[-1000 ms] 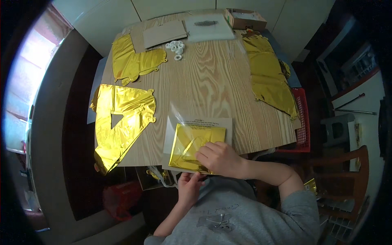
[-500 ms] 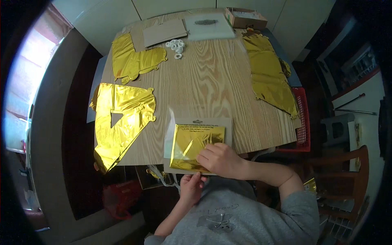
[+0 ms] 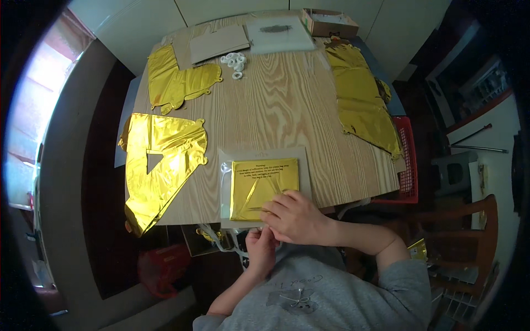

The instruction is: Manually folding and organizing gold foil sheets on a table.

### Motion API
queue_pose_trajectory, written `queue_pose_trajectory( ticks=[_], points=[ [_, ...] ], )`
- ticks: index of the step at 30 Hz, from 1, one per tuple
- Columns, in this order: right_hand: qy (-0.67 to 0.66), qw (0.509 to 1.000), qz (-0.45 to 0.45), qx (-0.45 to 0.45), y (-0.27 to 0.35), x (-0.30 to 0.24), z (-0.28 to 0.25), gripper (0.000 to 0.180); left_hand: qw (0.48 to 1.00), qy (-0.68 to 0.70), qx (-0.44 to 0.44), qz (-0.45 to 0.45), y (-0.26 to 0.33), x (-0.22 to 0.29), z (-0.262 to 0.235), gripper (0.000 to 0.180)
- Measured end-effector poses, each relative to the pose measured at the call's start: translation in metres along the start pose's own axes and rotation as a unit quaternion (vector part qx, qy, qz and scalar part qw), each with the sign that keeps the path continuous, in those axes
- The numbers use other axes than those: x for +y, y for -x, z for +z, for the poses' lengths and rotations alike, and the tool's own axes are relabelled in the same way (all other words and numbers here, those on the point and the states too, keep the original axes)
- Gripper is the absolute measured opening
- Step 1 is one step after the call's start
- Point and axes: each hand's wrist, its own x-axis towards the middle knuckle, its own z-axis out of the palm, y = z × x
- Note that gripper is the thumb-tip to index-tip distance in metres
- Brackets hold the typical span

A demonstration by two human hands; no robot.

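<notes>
A clear plastic bag (image 3: 225,193) with printed lines lies at the table's near edge. Inside it are a pale backing card (image 3: 302,165) and a flat, folded gold foil balloon (image 3: 248,190). My left hand (image 3: 261,251) pinches at the bag's near edge, just below the foil. Curled over the near right corner of the bag, my right hand (image 3: 295,218) has its fingertips close to those of the left. Both hands are closed, and the exact spot they grip is partly hidden.
Unfolded gold foil balloons lie at the left (image 3: 165,154), far left (image 3: 179,83) and right (image 3: 361,94). White rings (image 3: 237,75), cardboard sheets (image 3: 220,45), a stack of clear bags (image 3: 279,41) and an open box (image 3: 330,23) sit along the back. A red basket (image 3: 407,160) stands right.
My right hand has moved down and left, meeting my left hand at the bag's near edge. The folded foil now lies straighter and flatter inside the bag.
</notes>
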Motion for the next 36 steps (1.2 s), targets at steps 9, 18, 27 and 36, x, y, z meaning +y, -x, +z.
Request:
queue_pose_trajectory(
  ticks=[9, 18, 27, 36],
  points=[
    [0.003, 1.000, 0.004, 0.026, 0.000, 0.006, 0.005, 0.043, 0.974, -0.214, -0.055, 0.057, -0.006, 0.012, -0.009, 0.023],
    [0.033, 0.999, 0.007, 0.038, 0.003, 0.007, 0.011, 0.040, 0.966, -0.237, -0.087, 0.057, -0.009, 0.014, -0.013, 0.021],
    [0.062, 0.994, 0.041, 0.080, 0.006, 0.013, 0.015, 0.042, 0.959, -0.255, -0.110, 0.047, -0.013, 0.018, -0.013, 0.019],
    [0.085, 0.990, 0.039, 0.101, 0.010, 0.018, 0.012, 0.034, 0.958, -0.263, -0.097, 0.051, -0.015, 0.017, -0.014, 0.021]
  ],
)
